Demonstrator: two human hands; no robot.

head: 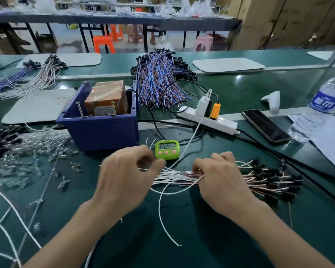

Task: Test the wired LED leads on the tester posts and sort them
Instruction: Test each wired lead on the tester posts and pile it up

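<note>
Drawing one thin white lead (143,169) for test; the two metal tester posts (80,109) stand bare.
Your left hand (128,176) pinches that lead's end. Your right hand (220,180) curls round the bundle of white and brown black-capped wired LED leads (263,180) lying on the green counter (182,229). The posts rise from the blue plastic box (99,132). With this bundle and the blue-and-red wire pile (159,84) behind, most testing looks undone. The wire heaps at far left (27,78) may be sorted.

**Green bench (240,93), crowded**

Blue bin (99,130) at centre, green timer (167,149) just before it; white-and-brown leads (259,180) toward the near edge; clear LEDs (37,147) left; power strip (209,120), phone (265,125), water bottle (317,111) right; blue-and-red leads (159,82) farther back.
</note>
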